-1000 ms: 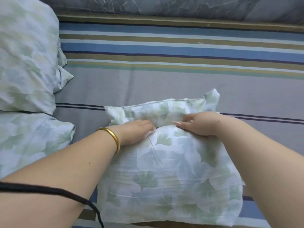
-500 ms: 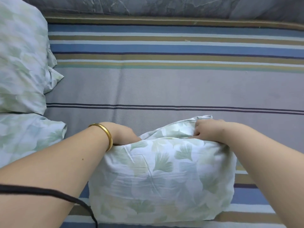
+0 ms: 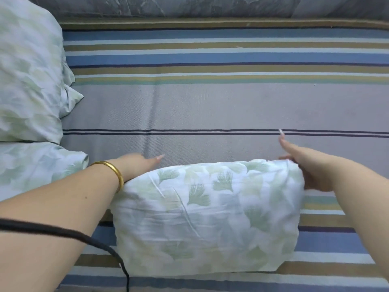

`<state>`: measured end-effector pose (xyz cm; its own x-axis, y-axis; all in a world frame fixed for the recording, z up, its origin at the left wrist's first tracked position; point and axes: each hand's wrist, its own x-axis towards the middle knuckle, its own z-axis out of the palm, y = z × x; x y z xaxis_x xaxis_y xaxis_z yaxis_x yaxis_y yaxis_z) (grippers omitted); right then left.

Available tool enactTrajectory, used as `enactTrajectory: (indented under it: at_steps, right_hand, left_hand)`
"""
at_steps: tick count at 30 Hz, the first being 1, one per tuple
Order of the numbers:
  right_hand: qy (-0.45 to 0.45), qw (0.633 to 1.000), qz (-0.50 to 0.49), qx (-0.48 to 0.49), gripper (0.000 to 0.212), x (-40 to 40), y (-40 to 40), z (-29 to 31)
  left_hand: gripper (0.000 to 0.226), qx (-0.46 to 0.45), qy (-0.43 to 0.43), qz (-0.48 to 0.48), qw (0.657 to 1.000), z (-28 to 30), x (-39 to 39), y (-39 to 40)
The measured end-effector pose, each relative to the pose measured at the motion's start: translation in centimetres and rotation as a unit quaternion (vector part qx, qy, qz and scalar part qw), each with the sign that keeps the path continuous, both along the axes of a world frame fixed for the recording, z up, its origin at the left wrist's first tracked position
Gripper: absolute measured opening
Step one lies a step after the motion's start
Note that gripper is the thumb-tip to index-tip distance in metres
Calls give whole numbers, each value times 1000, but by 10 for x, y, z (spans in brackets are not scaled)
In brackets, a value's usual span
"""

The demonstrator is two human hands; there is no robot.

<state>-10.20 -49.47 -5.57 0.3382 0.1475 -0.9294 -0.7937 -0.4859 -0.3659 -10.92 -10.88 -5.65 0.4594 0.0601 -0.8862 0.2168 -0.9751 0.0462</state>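
Nearest the wearer: a black cord (image 3: 63, 234) crossed over the left forearm and dropped off the bottom edge, well short of the left hand

Leaf-print bundle (image 3: 206, 218), white with pale green fan leaves, lay on the striped bed sheet (image 3: 210, 106) between the two hands and reached back toward the wearer from them. It was plump, creased on top, with its far edge rounded over

Left hand (image 3: 141, 165) sat at the bundle's far left corner. Fingers were straight and relaxed, pointing across toward the right hand, grasping nothing; the heel of the hand touched the cloth. A gold bangle (image 3: 114, 174) sat on the wrist just behind this hand

Right hand (image 3: 309, 167) lay against the bundle's far right end, palm side touching the cloth. Fingers were stretched forward and loose, not curled round anything, one long nail raised above the sheet's thin dark double line

Outward of the left hand: a lower pillow (image 3: 31, 165) in the same leaf print, close beside the wrist. Farther beyond that hand a second, fuller pillow (image 3: 27, 70) sat on top of it

Farthest beyond both hands: broad blue, olive and pale stripes, then a grey marbled cloth (image 3: 189, 5) along the top edge
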Motion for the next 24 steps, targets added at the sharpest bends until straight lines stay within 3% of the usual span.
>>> enactTrajectory:
  at_steps: [1, 3, 4, 6, 7, 8, 10, 13, 16, 18, 20, 24]
  right_hand:
    - [27, 994, -62, 91, 104, -10, -6, 0]
    - [44, 973, -63, 219, 95, -29, -12, 1]
    - [33, 970, -59, 233, 91, -35, -12, -2]
    - [-5, 981, -63, 186, 83, -36, -4, -11]
    - [-36, 985, -71, 154, 74, -32, 4, -12]
    - [-70, 987, -78, 123, 67, -27, 12, -11]
    - [-102, 985, -110, 85, 59, -14, 26, -6]
    - [-134, 976, -162, 53, 57, 5, 43, -2]
    - [-202, 955, -218, -17, 44, 29, 64, 2]
    - [-248, 937, -243, -30, 37, 42, 73, 3]
    - [-232, 950, -205, -35, 53, 44, 73, 6]
    - [4, 993, -88, -80, 97, 14, 49, 10]
  left_hand:
    - [40, -49, -47, -4, 998, 8, 3, -7]
    - [21, -159, -65, 51, 984, 24, 7, -28]
    - [40, -210, -38, 76, 974, 28, 9, -36]
    - [105, -243, 10, 26, 970, 22, 15, -52]
    - [121, -213, 11, -20, 977, 23, 15, -60]
    - [121, -186, -4, -56, 981, 21, 14, -66]
    - [92, -166, -42, -57, 984, 15, 13, -67]
    - [56, -183, -114, 25, 976, 7, 20, -53]
    - [43, -183, -237, 134, 945, 5, 36, -30]
    - [41, -191, -273, 214, 918, 7, 45, -15]
    - [52, -189, -249, 226, 923, 11, 45, 3]
    - [95, -151, -70, 133, 977, 11, 19, 20]
